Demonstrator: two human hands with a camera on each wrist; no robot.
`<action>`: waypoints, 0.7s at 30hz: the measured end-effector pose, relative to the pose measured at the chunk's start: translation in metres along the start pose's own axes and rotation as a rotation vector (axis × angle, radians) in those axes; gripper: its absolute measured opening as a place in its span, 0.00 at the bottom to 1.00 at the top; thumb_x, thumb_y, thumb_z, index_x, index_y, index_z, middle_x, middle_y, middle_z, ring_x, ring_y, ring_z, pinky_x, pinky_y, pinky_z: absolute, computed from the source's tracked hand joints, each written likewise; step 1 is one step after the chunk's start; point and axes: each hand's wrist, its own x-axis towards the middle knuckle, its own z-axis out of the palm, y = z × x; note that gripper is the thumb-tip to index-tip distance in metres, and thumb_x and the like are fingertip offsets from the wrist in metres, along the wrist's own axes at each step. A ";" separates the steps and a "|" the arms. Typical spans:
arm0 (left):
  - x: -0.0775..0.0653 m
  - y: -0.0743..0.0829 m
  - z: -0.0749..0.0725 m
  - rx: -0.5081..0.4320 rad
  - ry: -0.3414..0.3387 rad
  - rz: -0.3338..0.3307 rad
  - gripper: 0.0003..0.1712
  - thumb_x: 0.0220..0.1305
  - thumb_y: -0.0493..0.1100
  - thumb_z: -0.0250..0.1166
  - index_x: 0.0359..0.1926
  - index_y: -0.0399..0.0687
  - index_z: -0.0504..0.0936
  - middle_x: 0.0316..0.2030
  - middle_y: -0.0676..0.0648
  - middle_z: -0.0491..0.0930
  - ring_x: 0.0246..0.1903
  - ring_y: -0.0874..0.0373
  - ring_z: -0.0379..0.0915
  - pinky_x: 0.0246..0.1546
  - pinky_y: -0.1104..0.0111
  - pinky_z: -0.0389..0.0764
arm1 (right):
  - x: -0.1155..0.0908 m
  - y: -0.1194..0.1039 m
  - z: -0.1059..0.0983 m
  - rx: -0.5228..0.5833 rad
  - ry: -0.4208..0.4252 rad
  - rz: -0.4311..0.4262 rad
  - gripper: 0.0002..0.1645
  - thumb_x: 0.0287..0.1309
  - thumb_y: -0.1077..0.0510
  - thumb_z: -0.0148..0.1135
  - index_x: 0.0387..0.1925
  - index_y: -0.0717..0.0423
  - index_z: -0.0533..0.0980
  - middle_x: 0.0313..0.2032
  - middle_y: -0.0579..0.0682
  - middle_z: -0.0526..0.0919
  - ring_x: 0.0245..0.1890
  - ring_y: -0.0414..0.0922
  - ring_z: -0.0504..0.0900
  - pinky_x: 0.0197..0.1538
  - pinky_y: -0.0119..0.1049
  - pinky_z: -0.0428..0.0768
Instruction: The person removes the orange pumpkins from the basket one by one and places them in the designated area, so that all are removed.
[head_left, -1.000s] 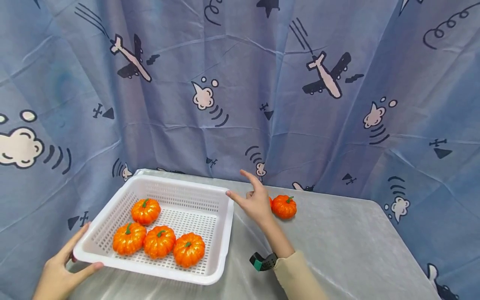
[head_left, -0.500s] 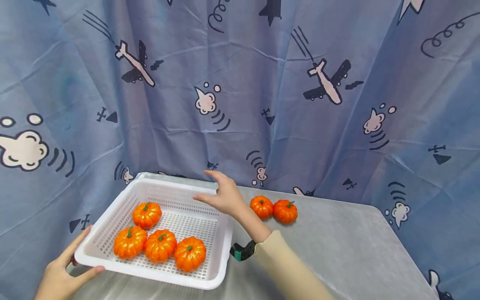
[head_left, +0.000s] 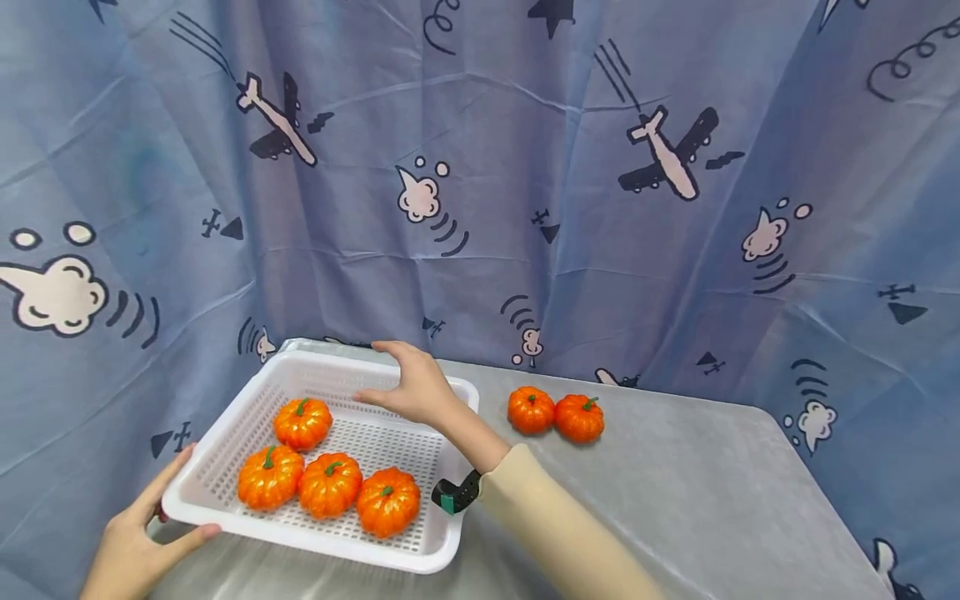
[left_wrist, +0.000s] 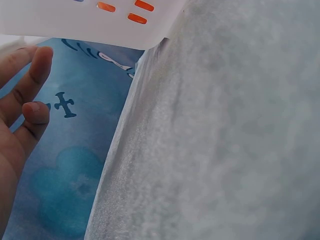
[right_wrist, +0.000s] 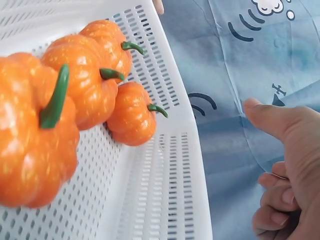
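A white plastic basket (head_left: pixel 438 557) with slotted walls sits on a table (head_left: pixel 690 492) spread with a pale grey, faintly sheeny cover that wrinkles in front of the basket and runs out to the right of it. The left wrist view shows the cover's edge under the basket.

Four glossy orange miniature pumpkins with green stems lie inside: one farther back (head_left: pixel 302 425), and three in a row toward the basket's near side, at the left (head_left: pixel 271 479), middle (head_left: pixel 331 486) and right (head_left: pixel 388 502). Two more, a left one (head_left: pixel 532 411) and a right one (head_left: pixel 580 419), rest on the table to the right of the basket, side by side and touching.

The left hand (head_left: pixel 135 533) grips the basket's near-left corner, thumb on the near rim and forefinger along the left one. The right hand (head_left: pixel 422 390) is at the far side of the basket, thumb and forefinger spread wide, the remaining fingers bent; a beige sleeve (head_left: pixel 558 521) and a black wrist device (head_left: pixel 456 493) cross the right wall.

Behind and to both sides of the basket hangs a creased blue curtain (head_left: pixel 480 208), printed with airplanes, clouds, stars and spirals.
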 end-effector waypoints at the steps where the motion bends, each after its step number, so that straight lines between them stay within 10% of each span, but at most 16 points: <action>1: 0.001 0.000 0.000 -0.004 -0.003 -0.002 0.65 0.44 0.44 0.89 0.82 0.61 0.66 0.52 0.92 0.61 0.38 0.77 0.64 0.36 0.81 0.60 | 0.001 -0.001 0.002 0.000 0.000 0.003 0.46 0.57 0.42 0.81 0.72 0.55 0.75 0.68 0.50 0.80 0.70 0.49 0.77 0.70 0.43 0.76; 5: 0.000 -0.002 -0.001 0.003 -0.007 -0.024 0.65 0.44 0.44 0.89 0.82 0.61 0.65 0.57 0.86 0.67 0.41 0.83 0.62 0.38 0.84 0.61 | 0.007 -0.008 0.010 0.024 -0.012 0.015 0.46 0.58 0.40 0.79 0.72 0.55 0.75 0.68 0.49 0.80 0.69 0.47 0.77 0.70 0.41 0.75; 11: -0.002 -0.001 0.000 0.033 -0.034 -0.082 0.66 0.46 0.46 0.89 0.83 0.60 0.61 0.62 0.23 0.76 0.43 0.91 0.56 0.37 0.87 0.61 | 0.014 -0.016 0.025 0.096 -0.038 0.028 0.44 0.59 0.40 0.78 0.71 0.55 0.76 0.67 0.48 0.81 0.69 0.47 0.78 0.70 0.39 0.74; 21: 0.001 0.002 0.000 0.039 -0.017 -0.043 0.67 0.43 0.45 0.90 0.83 0.58 0.64 0.59 0.23 0.78 0.42 0.87 0.59 0.38 0.86 0.61 | 0.020 -0.026 0.045 0.300 -0.003 0.145 0.42 0.56 0.41 0.81 0.68 0.52 0.79 0.65 0.45 0.83 0.69 0.45 0.78 0.70 0.38 0.74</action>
